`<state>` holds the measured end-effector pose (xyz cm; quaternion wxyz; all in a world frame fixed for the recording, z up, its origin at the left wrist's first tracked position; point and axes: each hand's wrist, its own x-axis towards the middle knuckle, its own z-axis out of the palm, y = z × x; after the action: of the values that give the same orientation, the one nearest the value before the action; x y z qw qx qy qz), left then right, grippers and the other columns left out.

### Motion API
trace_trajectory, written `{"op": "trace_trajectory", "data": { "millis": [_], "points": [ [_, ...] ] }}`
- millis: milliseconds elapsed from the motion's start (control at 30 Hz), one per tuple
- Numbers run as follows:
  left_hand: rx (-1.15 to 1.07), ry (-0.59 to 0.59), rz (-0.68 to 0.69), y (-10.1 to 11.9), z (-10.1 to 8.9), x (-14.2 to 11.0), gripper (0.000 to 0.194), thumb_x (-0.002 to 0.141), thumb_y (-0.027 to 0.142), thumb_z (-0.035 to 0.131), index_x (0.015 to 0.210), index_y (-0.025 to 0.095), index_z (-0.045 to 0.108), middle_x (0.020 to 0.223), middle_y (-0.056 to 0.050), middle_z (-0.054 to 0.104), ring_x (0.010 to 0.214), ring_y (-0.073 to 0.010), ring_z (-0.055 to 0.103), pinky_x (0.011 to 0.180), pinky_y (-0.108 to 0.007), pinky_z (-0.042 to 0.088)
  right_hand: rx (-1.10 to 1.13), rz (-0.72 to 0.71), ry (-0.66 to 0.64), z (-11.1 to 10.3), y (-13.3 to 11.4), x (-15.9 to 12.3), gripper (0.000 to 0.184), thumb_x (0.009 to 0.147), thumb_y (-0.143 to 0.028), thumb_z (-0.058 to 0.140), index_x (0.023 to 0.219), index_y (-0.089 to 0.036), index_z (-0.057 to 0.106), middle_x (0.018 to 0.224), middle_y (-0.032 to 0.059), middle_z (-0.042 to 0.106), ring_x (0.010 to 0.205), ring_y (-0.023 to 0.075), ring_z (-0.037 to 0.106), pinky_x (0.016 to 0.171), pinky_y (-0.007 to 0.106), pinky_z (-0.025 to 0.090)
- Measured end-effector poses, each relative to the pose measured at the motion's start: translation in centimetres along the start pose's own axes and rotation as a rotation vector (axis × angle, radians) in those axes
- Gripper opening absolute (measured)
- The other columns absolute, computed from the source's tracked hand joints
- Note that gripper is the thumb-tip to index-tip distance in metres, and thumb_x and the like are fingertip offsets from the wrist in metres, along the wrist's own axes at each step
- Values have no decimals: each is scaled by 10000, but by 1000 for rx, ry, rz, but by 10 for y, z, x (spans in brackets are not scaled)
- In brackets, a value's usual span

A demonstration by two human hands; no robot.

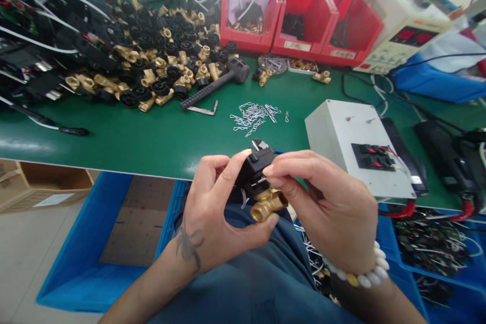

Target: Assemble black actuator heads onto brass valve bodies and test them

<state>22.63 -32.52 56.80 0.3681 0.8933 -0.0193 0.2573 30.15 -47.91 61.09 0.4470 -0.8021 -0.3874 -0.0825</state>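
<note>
Above my lap, my left hand (218, 197) is wrapped round a brass valve (264, 205) with a black plastic actuator (254, 167) on top. The thumb presses under the brass body, and the fingers hold the black housing. My right hand (322, 202) is closed in a pinch at the joint between actuator and brass. A thin bright metal piece, seemingly a hairpin clip (260, 180), shows at its fingertips, mostly hidden. Several loose hairpin clips (252, 115) lie in a pile on the green table (152, 147) just beyond my hands.
A black mallet (220, 81) and a hex key (205, 110) lie before heaped brass valves (163, 71). Red bins (299, 43) stand at the back. A grey switch box (341, 136) sits at right. Blue crates (76, 273) stand below the table edge.
</note>
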Motion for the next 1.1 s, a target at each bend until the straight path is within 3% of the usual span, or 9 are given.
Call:
{"op": "trace_trajectory", "data": {
  "millis": [133,333,467,733,867,1100],
  "points": [
    [-5,-34,-3,1,0,-1,670,784,360,715,1363,84,519,1129,-102,550,1014,-195,587,899,-321,583,74,73,-32,0,4,-1,151,926,-59,665,941,-209,664,932,-42,739,871,72,697,829,151,555],
    [-23,-23,-20,2,1,-1,654,788,346,707,1360,83,528,1135,-104,554,1040,-201,586,917,-328,582,20,18,11,3,3,-4,150,927,-53,665,944,-202,673,950,-37,737,900,54,690,847,122,537],
    [-47,-49,-9,4,0,0,666,785,349,701,1364,77,516,1143,-107,551,1039,-195,585,912,-319,584,-27,37,28,0,0,-3,154,935,-66,648,923,-216,675,937,-19,743,874,93,707,819,173,567],
    [-39,-63,-17,4,0,0,672,775,349,718,1369,113,509,1152,-103,544,1053,-208,596,914,-329,584,-34,108,-62,-8,-2,-1,142,930,-89,661,913,-229,674,903,-17,737,825,121,705,810,223,585],
    [-38,-70,-20,5,-1,0,667,778,356,723,1369,132,512,1152,-99,545,1048,-214,602,917,-339,583,-25,74,-77,-10,-3,0,159,934,-61,644,913,-216,671,925,-4,741,853,121,705,822,220,581],
    [-46,-48,-30,-4,7,-3,663,785,332,726,1378,123,518,1161,-102,553,1062,-213,592,932,-342,575,94,76,-53,2,9,-4,116,950,-91,642,915,-194,684,911,0,730,895,111,694,850,219,570]
  ]
}}
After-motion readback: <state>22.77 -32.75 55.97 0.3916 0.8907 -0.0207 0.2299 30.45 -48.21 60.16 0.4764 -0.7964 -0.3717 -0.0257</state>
